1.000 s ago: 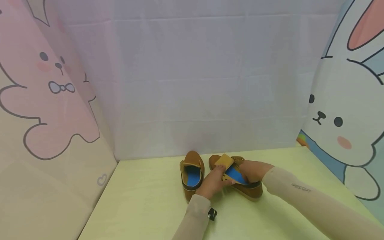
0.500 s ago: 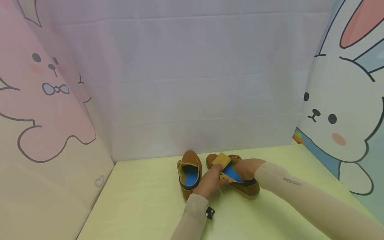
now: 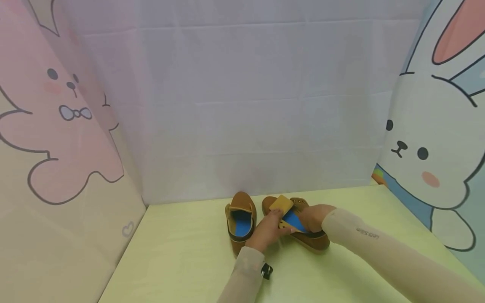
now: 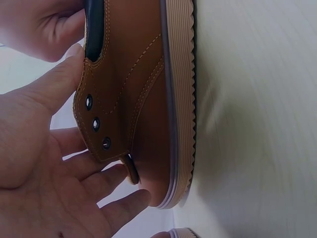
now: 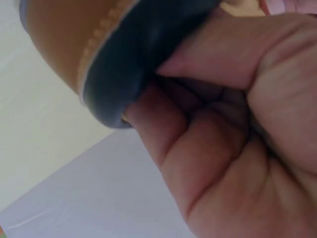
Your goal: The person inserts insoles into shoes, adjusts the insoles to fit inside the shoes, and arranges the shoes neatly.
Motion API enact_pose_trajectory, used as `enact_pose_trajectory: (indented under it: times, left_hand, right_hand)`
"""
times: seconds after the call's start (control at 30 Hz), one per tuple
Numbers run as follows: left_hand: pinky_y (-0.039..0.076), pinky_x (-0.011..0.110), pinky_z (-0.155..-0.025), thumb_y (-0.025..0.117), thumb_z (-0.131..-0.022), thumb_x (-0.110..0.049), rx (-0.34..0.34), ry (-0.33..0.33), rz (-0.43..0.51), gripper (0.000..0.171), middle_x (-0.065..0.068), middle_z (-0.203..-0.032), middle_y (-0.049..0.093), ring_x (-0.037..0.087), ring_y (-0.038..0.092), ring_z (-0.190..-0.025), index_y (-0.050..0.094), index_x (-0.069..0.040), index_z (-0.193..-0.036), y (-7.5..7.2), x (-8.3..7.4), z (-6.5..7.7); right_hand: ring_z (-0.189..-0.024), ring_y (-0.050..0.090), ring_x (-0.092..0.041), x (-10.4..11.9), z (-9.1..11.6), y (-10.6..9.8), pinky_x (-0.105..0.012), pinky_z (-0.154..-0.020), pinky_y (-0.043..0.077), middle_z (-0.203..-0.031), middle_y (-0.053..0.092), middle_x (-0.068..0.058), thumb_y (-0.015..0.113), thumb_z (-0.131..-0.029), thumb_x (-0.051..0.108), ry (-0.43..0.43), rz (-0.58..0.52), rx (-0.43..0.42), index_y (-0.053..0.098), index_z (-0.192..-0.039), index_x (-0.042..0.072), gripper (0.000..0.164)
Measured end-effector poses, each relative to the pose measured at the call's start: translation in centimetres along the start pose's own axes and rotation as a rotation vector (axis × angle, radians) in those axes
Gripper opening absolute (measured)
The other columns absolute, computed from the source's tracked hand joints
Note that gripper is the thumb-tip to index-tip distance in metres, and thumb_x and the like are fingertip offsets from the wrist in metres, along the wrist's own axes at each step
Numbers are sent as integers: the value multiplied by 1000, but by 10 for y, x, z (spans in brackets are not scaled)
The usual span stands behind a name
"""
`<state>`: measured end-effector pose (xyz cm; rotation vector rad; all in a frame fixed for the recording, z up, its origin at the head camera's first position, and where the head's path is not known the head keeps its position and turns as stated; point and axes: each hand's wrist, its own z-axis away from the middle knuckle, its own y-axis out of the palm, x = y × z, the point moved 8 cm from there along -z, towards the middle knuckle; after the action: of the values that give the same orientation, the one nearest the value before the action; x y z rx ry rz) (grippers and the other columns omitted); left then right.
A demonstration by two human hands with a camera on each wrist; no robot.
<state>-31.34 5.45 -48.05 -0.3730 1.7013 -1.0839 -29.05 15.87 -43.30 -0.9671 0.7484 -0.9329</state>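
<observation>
A brown leather shoe [image 3: 308, 243] with a blue insole [image 3: 293, 221] stands slanted on the table. My left hand [image 3: 269, 229] holds it at the front of the opening, by the yellowish tongue [image 3: 281, 203]. In the left wrist view the thumb lies on the collar edge and the fingers reach behind the eyelet flap [image 4: 96, 121]. My right hand [image 3: 316, 216] reaches into the opening near the heel, thumb and fingers inside the dark padded collar [image 5: 126, 64]. Its fingertips are hidden, so I cannot tell what they hold.
The matching brown shoe [image 3: 242, 202], also with a blue insole, stands close on the left, by my left wrist. The pale yellow table [image 3: 182, 252] ends at a white cloth backdrop [image 3: 257, 105]. Cartoon-printed cloths hang at both sides.
The camera view shifts slightly. Both hands stay at the same shoe, with the right hand inside its opening; otherwise little differs.
</observation>
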Motion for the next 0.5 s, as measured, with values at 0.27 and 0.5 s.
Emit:
enact_pose_trajectory:
  times: [0.27,0.5]
  left_hand:
    - [27,38,-107,61,-84,-52,-4,-1,2,77,6,-149,30,21,24,-136,35,-11,-143,0,0,1]
    - [27,38,-107,61,-85,-50,0,4,2,75,7,-150,29,21,24,-136,35,-11,-144,0,2,1]
  right_hand:
    - [-62,48,-17,2,-1,-1,-36,-58,46,-69,54,1,60,-85,8,-11,16,-7,56,-70,13,17]
    - [-80,54,-23,4,-5,-10,-44,-75,48,-94,60,-9,60,-87,3,1,-85,-83,61,-99,4,12]
